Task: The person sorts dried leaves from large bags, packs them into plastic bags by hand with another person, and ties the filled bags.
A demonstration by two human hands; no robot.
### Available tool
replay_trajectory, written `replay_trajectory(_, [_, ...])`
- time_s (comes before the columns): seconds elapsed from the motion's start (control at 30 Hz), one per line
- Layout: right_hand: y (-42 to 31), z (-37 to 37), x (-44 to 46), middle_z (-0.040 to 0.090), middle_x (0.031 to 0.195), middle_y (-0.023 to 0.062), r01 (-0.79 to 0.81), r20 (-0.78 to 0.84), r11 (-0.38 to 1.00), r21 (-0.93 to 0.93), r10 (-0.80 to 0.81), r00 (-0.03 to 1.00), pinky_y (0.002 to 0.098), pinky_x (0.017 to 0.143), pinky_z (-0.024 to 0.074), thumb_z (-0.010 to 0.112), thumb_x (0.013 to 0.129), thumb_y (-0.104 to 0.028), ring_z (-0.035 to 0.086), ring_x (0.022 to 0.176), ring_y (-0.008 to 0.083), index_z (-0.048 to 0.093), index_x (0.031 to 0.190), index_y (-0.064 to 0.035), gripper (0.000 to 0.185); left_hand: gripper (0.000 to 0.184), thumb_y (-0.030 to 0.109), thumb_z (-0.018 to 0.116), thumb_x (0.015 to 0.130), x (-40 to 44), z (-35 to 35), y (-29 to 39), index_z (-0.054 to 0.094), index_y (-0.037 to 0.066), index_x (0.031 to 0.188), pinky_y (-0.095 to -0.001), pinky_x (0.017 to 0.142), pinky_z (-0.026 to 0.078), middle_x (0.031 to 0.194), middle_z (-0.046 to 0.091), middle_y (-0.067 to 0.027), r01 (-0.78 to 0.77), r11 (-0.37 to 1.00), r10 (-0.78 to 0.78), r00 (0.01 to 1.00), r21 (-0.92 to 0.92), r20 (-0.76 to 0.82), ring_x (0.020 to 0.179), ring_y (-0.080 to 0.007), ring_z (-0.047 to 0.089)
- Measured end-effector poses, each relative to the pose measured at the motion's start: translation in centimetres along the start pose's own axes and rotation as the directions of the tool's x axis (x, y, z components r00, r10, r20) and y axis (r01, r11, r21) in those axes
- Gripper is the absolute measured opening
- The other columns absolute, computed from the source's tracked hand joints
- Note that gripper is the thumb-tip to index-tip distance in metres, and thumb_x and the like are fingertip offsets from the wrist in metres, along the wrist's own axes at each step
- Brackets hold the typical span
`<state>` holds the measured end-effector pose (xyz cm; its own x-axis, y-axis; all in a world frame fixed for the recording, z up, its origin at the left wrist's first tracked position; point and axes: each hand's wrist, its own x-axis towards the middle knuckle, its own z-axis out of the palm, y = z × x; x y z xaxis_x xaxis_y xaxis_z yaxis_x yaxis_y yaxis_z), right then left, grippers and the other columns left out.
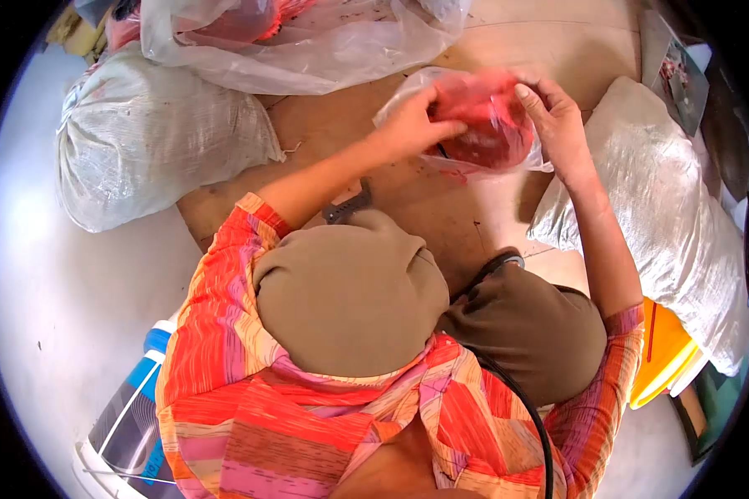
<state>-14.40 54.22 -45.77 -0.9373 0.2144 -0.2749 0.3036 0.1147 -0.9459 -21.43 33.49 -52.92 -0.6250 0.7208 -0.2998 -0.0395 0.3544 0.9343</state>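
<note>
By the left hand (414,126), a red plastic bag (499,137) is pinched between thumb and fingers, right of the frame's upper centre; its upper right edge is held by the right hand (558,123). The film is judged light, limp, slippery and easily torn, best gripped at the edges with 2 hands. What is inside cannot be told. Around it, a clear bag (397,101) is partly seen. Farther out, a large clear sheet (333,60) is spread across the upper left, flanked below by a white sack (162,137); another pale sack (662,195) is set at right.
</note>
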Motion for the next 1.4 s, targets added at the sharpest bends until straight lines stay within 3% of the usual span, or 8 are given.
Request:
replay_trajectory(0.27, [3.7,0.5,-3.5,0.053,0.105,0.0229,0.06,0.037,0.788,-0.612,-0.047,0.998,0.0382,0.083,0.0454,0.072,0.073,-0.02,0.054,0.097,0.0342,0.047,0.11,0.0033,0.051,0.046,0.025,0.069,0.072,-1.2,-1.2,-0.7,0.054,-0.004,0.104,-0.0335,0.078,0.047,0.096,0.062,-0.0154,-0.04,0.999,0.04,0.999,0.009,0.017,0.086,-0.0231,0.06])
replay_trajectory(0.33, [3.7,0.8,-3.7,0.052,0.099,0.022,0.122,-0.016,0.678,-0.725,-0.193,0.981,0.0408,0.079,0.0455,0.072,0.071,-0.015,0.052,0.095,0.0358,0.046,0.107,0.0003,0.046,0.045,0.025,0.069,0.07,-2.2,-0.8,-0.4,0.054,-0.004,0.1,-0.0369,0.076,0.047,0.089,0.061,-0.0172,-0.18,0.939,0.162,0.983,0.292,0.087,0.081,-0.0296,0.059])
replay_trajectory(0.53, [3.5,0.6,-4.7,0.051,0.1,0.0181,0.113,0.168,0.672,-0.732,0.018,0.986,0.0406,0.076,0.0457,0.073,0.068,-0.013,0.053,0.092,0.0358,0.047,0.103,-0.0048,0.044,0.043,0.026,0.066,0.072,-4.9,0.5,-0.7,0.053,-0.003,0.101,-0.0438,0.088,0.04,0.105,0.052,-0.0204,-0.154,0.807,0.108,0.988,0.57,0.114,0.102,-0.0364,0.048])
replay_trajectory(0.67, [5.9,-0.3,-4.2,0.051,0.102,0.0158,0.177,0.168,0.731,-0.659,-0.087,0.982,0.0406,0.075,0.0461,0.072,0.068,-0.012,0.054,0.09,0.0357,0.047,0.104,-0.0049,0.044,0.045,0.027,0.065,0.077,-4.9,0.2,-0.4,0.05,0.0,0.11,-0.0432,0.093,0.035,0.11,0.05,-0.0192,-0.141,0.795,0.129,0.99,0.59,0.063,0.107,-0.0372,0.044])
replay_trajectory(0.87, [5.3,-0.6,-4.1,0.051,0.101,0.0146,-0.047,0.037,0.714,-0.698,0.101,0.994,0.0413,0.075,0.0461,0.066,0.073,-0.009,0.056,0.086,0.0348,0.048,0.108,-0.0089,0.04,0.042,0.027,0.063,0.079,-4.6,-1.4,-0.2,0.05,-0.001,0.108,-0.0448,0.084,0.041,0.092,0.06,-0.0216,-0.08,0.787,0.047,0.996,0.611,0.069,0.094,-0.0375,0.055])
replay_trajectory(0.93, [5.1,-0.6,-4.3,0.052,0.097,0.0137,0.046,0.101,0.682,-0.73,0.041,0.994,0.0377,0.072,0.0462,0.063,0.075,-0.006,0.056,0.08,0.0308,0.049,0.106,-0.0063,0.034,0.039,0.027,0.061,0.08,-5.6,-1.7,0.5,0.05,0.0,0.105,-0.0449,0.082,0.042,0.084,0.061,-0.0192,-0.157,0.6,-0.109,0.956,0.785,0.274,0.086,-0.0373,0.058])
replay_trajectory(1.07, [4.9,-0.6,-4.7,0.052,0.09,0.0138,0.124,0.173,0.724,-0.678,-0.007,0.985,0.0325,0.068,0.0455,0.056,0.079,0.003,0.056,0.074,0.0271,0.051,0.099,-0.0018,0.021,0.037,0.027,0.061,0.079,-6.5,-2.1,1.9,0.049,0.001,0.104,-0.0455,0.078,0.043,0.077,0.062,-0.0177,-0.074,0.621,-0.14,0.969,0.781,0.203,0.08,-0.0363,0.059])
replay_trajectory(1.4, [-3.5,-0.7,-5.3,0.057,0.1,0.0119,0.384,0.365,0.514,-0.767,-0.143,0.92,0.0388,0.07,0.048,0.057,0.079,-0.002,0.058,0.086,0.0333,0.053,0.096,-0.0046,0.018,0.046,0.032,0.059,0.082,-4.4,-5.1,0.9,0.045,0.005,0.116,-0.0433,0.08,0.048,0.117,0.048,-0.0177,-0.114,0.702,0.34,0.921,0.703,-0.19,0.103,-0.034,0.051])
